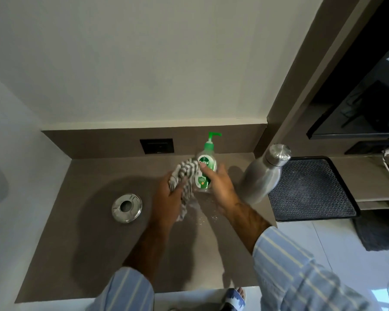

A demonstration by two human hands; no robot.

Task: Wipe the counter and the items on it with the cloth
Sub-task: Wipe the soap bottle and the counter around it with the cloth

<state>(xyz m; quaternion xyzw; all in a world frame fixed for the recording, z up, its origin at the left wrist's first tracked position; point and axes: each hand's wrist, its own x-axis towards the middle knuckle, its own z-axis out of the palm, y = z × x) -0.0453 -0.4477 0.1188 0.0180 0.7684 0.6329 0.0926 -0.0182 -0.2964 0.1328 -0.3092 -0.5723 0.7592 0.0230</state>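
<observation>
A clear hand-wash bottle [208, 157] with a green pump and green label stands upright near the back of the brown counter [81, 232]. My right hand [218, 184] grips its lower body from the right. My left hand [169, 198] is closed on a grey-and-white striped cloth [185, 173], which is bunched against the bottle's left side and hangs down to the counter. Small white specks and a wet smear lie on the counter just in front of the bottle.
A steel water bottle [263, 176] stands to the right of my right hand. A round steel ashtray [127, 207] sits to the left. A black perforated tray [310, 189] lies on a lower shelf at right. A dark socket plate [157, 145] is set in the backsplash.
</observation>
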